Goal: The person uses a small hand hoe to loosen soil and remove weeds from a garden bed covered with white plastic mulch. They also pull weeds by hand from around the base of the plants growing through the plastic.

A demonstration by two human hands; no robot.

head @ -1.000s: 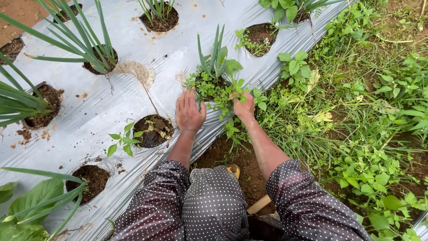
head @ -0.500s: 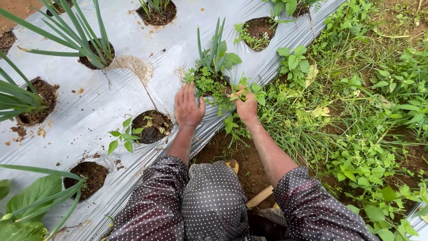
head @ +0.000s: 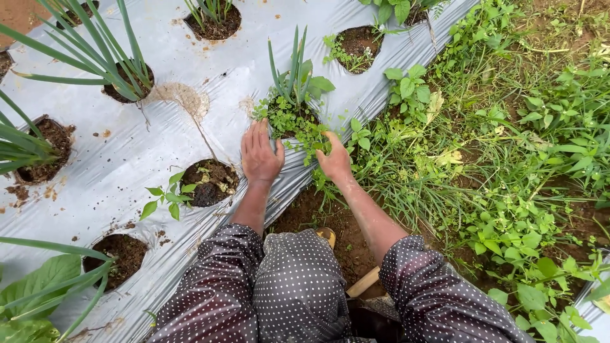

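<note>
At the far left, long green onion leaves [head: 25, 149] fan out of soil holes cut in the silver plastic mulch sheet [head: 127, 165] that covers the bed. Nearer the middle, a round planting hole [head: 213, 182] of dark soil has a small broad-leaved seedling [head: 164, 197] at its left edge.

The person's left hand [head: 259, 154] lies flat, palm down, on the sheet, its fingers straight, close together and pointing up the frame toward the next hole; it holds nothing. Its forearm runs back down to a dark sleeve with white dots [head: 222, 286].

Just above and to the right of that hand stands the young onion plant [head: 291, 70], its narrow leaves rising upright with the long axis running away from the person, tips leaning slightly right. Small-leaved weeds [head: 297, 124] crowd its base and spill down over the sheet's edge.

The right hand [head: 335, 159] reaches into those weeds from the right, fingers curled into the low green leaves; whether it grips a stem cannot be told. Its forearm slants down and right to the other dotted sleeve.

A pale wooden handle [head: 362, 282] lies on bare soil between the arms. Dense grass and weeds [head: 508, 159] fill the right side.
</note>
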